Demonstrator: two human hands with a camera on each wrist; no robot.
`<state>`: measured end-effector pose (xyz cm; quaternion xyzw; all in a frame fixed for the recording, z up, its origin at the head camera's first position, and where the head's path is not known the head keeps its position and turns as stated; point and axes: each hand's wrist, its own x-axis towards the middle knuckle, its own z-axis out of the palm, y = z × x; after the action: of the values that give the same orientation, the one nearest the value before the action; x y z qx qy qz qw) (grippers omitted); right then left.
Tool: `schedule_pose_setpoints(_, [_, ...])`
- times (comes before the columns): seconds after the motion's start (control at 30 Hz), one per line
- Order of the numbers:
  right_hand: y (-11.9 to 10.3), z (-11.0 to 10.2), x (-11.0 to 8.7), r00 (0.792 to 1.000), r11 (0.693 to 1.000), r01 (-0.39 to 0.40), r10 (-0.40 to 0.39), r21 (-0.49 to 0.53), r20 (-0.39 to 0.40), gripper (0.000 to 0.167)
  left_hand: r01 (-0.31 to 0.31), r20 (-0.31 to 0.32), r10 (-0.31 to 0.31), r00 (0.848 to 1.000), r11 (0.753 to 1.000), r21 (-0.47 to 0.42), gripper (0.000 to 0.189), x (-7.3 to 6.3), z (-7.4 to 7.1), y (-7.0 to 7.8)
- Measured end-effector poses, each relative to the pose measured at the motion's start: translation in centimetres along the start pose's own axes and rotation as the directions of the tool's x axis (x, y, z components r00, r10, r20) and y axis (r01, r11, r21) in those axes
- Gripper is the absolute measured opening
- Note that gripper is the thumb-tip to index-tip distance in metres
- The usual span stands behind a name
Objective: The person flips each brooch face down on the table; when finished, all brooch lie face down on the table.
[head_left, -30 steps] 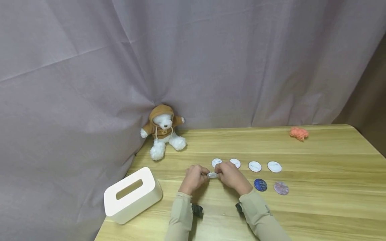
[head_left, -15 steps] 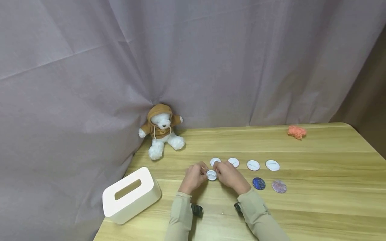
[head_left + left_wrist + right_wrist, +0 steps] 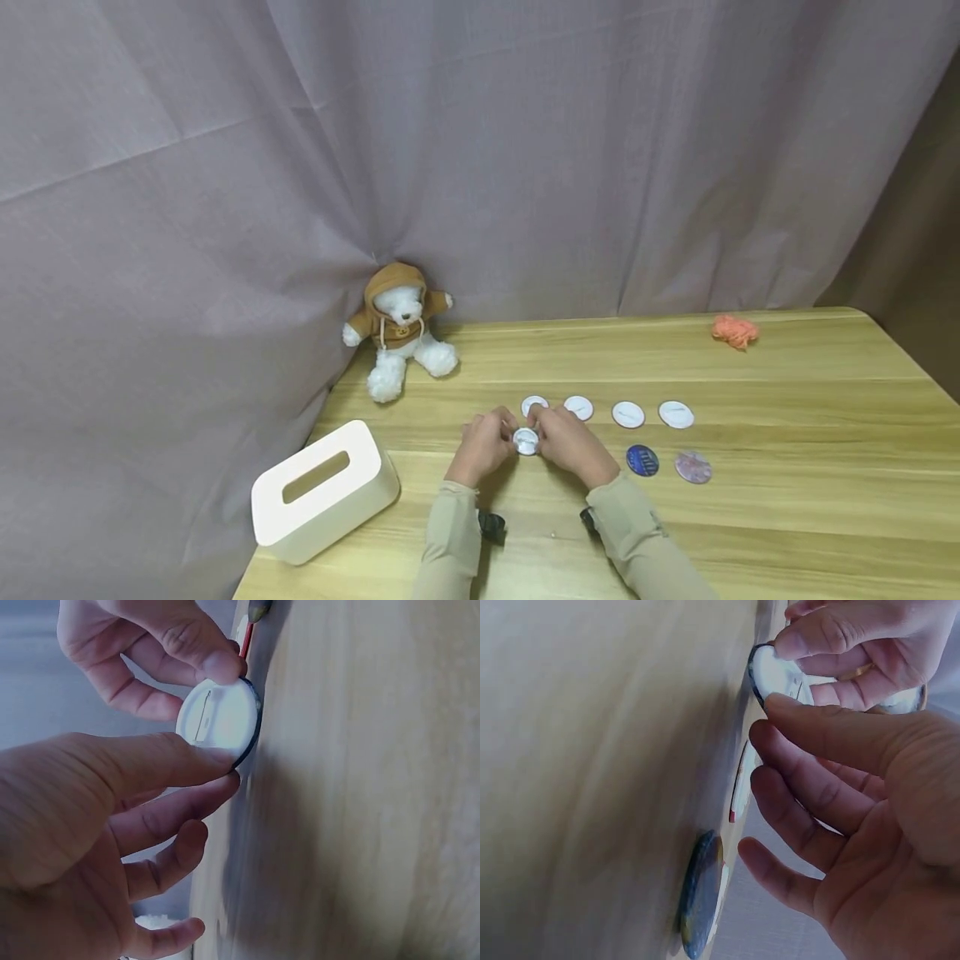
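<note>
Between both hands is a round pin badge (image 3: 526, 442), its white back with the metal pin facing up. My left hand (image 3: 483, 444) pinches its left edge, the thumb lying on the white back in the left wrist view. From the opposite side my right hand (image 3: 567, 442) pinches the rim with thumb and forefinger. The badge (image 3: 221, 720) has a dark edge and is held tilted close over the table. Just behind the hands lies a row of white-backed badges, the leftmost badge (image 3: 534, 404) partly hidden by the right hand.
Right of the hands lie a blue badge (image 3: 642, 460) and a pinkish badge (image 3: 693, 467), face up. A white tissue box (image 3: 326, 492) stands at the left. At the back are a teddy bear (image 3: 401, 329) in a brown hoodie and an orange bundle (image 3: 735, 332).
The badge has tilted from nearly edge-on to showing its white back to the head camera. Both hands still pinch it in about the same place.
</note>
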<state>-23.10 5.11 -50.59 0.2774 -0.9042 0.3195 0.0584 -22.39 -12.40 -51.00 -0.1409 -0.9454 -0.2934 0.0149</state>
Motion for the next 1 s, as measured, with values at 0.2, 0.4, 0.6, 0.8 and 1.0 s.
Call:
schedule_pose_setpoints(0.2, [-0.62, 0.11, 0.15, 0.999, 0.998, -0.051, 0.052, -0.033, 0.006, 0.027, 0.0, -0.004, 0.0, 1.0, 1.0, 0.02, 0.026, 0.1, 0.02, 0.21])
schedule_pose_setpoints(0.4, [-1.05, 0.02, 0.12, 0.999, 0.996, -0.054, 0.054, -0.07, -0.004, 0.025, 0.011, 0.004, -0.012, 1.0, 1.0, 0.01, 0.029, 0.14, -0.02, 0.38])
schedule_pose_setpoints(0.6, [-0.84, 0.39, 0.23, 0.998, 0.991, -0.063, 0.066, -0.118, 0.02, 0.026, 0.008, 0.022, -0.009, 1.0, 1.0, 0.017, 0.03, 0.2, 0.22, 0.38])
schedule_pose_setpoints(0.8, [-0.63, 0.72, 0.21, 0.996, 0.988, -0.074, 0.081, -0.136, 0.044, 0.026, 0.028, 0.044, -0.029, 0.999, 0.999, 0.018, 0.031, 0.29, 0.47, 0.28])
schedule_pose_setpoints(1.0, [-0.64, 0.6, 0.33, 0.996, 0.984, -0.056, 0.068, -0.17, 0.06, 0.021, 0.042, 0.059, -0.045, 0.997, 0.998, 0.05, 0.027, 0.58, 0.43, 0.39])
